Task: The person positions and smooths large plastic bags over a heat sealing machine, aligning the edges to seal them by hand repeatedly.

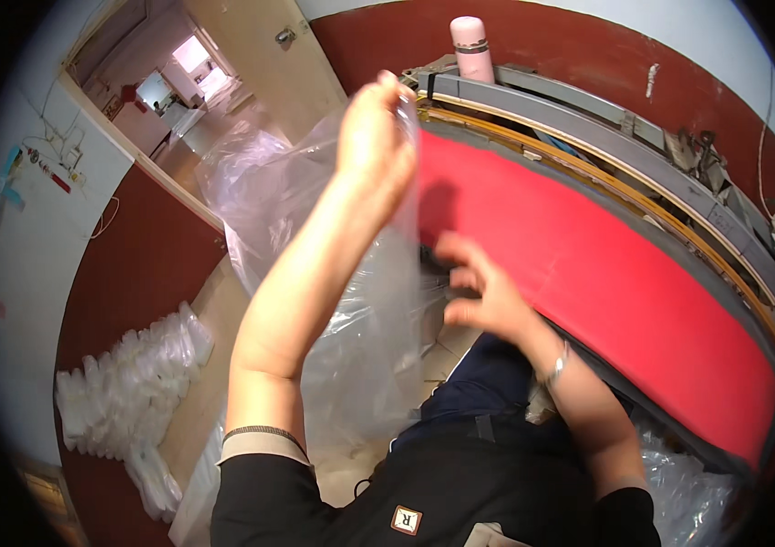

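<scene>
My left hand (375, 141) is raised, its fingers closed on the edge of a large clear plastic bag (365, 319). The thin film hangs down from that hand and spreads out behind my left forearm. My right hand (488, 296) is lower and to the right, slightly blurred, with its fingers apart and nothing between them. It hovers near the close edge of a long red surface (579, 246) with a dark grey border. That surface slants from the upper middle toward the lower right.
Behind the red surface run grey and yellow rails (606, 164), with a pink bottle (471, 50) standing there. Folded clear plastic bags (132, 383) lie in a row at left. More clear plastic (684, 474) sits at lower right. An open door (255, 55) stands at the back.
</scene>
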A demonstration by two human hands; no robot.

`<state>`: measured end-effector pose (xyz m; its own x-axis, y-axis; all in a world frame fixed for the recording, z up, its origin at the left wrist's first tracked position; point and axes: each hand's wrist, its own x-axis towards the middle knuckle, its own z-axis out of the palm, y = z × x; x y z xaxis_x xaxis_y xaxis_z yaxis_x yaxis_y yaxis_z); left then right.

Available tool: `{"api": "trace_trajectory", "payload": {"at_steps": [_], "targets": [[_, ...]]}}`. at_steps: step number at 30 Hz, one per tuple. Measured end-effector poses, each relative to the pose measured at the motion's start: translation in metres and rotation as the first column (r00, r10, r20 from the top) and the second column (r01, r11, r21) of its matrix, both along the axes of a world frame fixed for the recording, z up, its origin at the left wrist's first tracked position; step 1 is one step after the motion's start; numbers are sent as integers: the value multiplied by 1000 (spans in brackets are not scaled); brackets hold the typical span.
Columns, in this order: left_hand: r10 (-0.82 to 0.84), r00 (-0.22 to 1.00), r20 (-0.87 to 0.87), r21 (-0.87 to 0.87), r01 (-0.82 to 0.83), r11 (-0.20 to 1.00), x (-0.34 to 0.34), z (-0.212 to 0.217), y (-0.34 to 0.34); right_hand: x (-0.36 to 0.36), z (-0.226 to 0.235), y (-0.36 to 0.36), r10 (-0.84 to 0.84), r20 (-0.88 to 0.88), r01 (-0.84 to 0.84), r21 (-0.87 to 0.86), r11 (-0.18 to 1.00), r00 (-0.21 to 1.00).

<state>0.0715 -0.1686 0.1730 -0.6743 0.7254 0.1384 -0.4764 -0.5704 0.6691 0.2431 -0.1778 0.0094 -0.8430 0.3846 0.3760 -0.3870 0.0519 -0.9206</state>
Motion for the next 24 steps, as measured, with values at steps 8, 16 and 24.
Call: {"api": "trace_trajectory", "payload": {"at_steps": [8,16,24], "targets": [[-3,987,-160,103,20,995,16,11,31,4,-21,-57,540,285,-569,23,822,792],[289,954,-79,-52,-293,955,-59,44,74,230,19,2,-475,349,279,484,830,808],[-393,58,-918,-378,180,908,53,-89,109,581,76,57,-887,-53,848,272,-456,-460]]}}
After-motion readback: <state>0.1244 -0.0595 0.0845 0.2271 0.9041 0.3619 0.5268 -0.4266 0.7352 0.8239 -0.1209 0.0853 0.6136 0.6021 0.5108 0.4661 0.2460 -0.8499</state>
